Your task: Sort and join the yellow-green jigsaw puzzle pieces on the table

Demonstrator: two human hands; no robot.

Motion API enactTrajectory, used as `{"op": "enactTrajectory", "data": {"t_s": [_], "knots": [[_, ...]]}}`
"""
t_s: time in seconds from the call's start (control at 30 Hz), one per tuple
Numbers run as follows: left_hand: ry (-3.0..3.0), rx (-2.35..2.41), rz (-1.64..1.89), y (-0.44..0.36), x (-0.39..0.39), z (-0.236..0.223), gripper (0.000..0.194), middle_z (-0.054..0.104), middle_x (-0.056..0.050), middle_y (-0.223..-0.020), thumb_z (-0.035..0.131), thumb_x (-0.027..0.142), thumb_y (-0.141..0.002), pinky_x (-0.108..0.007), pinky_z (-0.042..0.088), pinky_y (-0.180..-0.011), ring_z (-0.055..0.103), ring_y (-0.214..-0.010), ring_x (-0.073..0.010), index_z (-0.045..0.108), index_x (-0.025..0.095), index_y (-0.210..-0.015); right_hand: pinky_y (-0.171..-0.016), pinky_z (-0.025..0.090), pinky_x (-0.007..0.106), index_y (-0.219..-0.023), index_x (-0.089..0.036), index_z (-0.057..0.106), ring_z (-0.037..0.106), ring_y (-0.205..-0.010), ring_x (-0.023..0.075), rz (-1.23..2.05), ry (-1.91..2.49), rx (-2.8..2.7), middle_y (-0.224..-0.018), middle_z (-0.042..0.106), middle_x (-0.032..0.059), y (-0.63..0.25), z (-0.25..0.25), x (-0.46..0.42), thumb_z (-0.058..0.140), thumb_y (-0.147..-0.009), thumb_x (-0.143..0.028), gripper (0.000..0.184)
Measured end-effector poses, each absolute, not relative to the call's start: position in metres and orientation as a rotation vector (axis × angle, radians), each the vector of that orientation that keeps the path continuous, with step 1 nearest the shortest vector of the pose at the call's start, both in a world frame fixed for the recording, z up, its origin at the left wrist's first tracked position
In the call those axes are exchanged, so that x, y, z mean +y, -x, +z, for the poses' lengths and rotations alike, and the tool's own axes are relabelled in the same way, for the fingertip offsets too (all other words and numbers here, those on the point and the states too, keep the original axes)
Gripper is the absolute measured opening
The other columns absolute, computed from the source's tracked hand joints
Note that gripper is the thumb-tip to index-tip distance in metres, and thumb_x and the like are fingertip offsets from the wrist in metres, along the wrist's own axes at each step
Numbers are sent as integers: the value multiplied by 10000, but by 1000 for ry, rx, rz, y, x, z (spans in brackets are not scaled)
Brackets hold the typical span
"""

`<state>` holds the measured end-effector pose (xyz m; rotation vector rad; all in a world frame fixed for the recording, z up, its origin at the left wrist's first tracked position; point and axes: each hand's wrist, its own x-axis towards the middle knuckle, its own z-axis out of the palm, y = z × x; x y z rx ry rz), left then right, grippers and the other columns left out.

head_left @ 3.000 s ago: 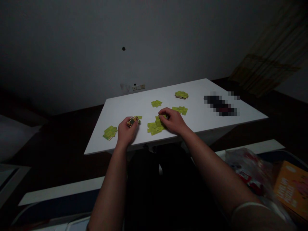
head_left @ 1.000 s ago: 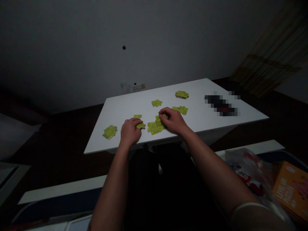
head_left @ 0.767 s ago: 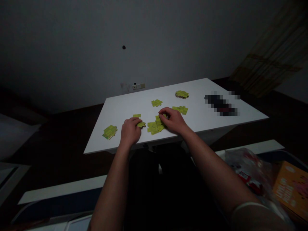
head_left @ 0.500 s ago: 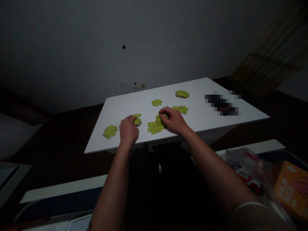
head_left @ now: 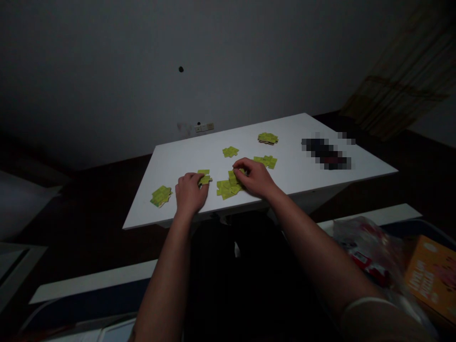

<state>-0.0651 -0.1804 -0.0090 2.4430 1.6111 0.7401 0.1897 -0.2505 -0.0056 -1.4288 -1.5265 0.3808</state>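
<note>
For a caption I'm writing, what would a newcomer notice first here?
Probably the bright white table in the middle, dotted with yellow-green puzzle pieces. Next, the left hand and right hand, both at pieces by its near edge. An orange box stands out at lower right.

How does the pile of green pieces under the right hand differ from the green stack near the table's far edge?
The near pile is spread loosely; the far stack is compact. The right hand partly covers the near pile, while no hand is at the far stack. Both are yellow-green, have overlapping pieces and lie on the white table.
</note>
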Motion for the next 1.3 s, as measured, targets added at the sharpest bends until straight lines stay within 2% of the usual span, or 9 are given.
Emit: {"op": "enactTrajectory", "data": {"t_s": [0.17,0.37,0.53,0.63,0.77,0.93,1.3], "knots": [[-2400,1571,805,69,-176,-14,247,769,-162,-1246,744,330,-962,-585,533,-1103,673,-1203,-401,869,262,-1163,-841,553,426,-1091,-261,784,701,-856,241,385,1429,-1522,-1058,827,68,-190,-6,-251,677,-997,-355,171],[-2302,1497,913,73,-171,-17,303,799,-162,-1217,613,289,-1036,-555,539,-1114,699,-1175,-357,847,226,-1219,-850,561,442,-1084,-275,778,698,-855,244,379,1437,-1528,-1066,830,68,-190,-7,-250,683,-1002,-350,147],[-2377,1561,847,70,-172,-16,449,741,-163,-1423,543,190,-997,-604,495,-1194,632,-1344,-403,813,236,-1351,-841,559,434,-1091,-267,777,695,-847,241,381,1435,-1525,-1063,830,66,-191,-7,-250,676,-998,-359,165],[-2441,1562,715,66,-174,-14,451,714,-150,-1524,563,236,-999,-675,472,-1180,590,-1381,-457,799,265,-1382,-834,556,430,-1091,-265,777,692,-840,238,382,1432,-1523,-1055,829,65,-191,-7,-250,677,-999,-359,165],[-2479,1521,623,64,-177,-10,470,677,-173,-1590,605,319,-1003,-710,464,-1162,560,-1410,-504,774,224,-1431,-831,553,431,-1090,-261,779,691,-837,236,386,1418,-1519,-1052,825,68,-190,-7,-250,682,-1002,-346,157],[-2494,1448,647,64,-178,-7,443,727,-159,-1482,596,307,-1012,-646,494,-1142,603,-1338,-452,786,264,-1410,-835,553,428,-1089,-267,781,691,-844,239,385,1421,-1516,-1049,825,64,-190,-7,-250,686,-1000,-346,152],[-2494,1383,664,66,-175,-12,413,712,-163,-1362,583,285,-1049,-564,497,-1183,613,-1292,-378,789,233,-1403,-840,554,428,-1098,-261,779,694,-855,242,388,1436,-1523,-1061,825,75,-190,-7,-250,681,-1009,-343,156]]}}
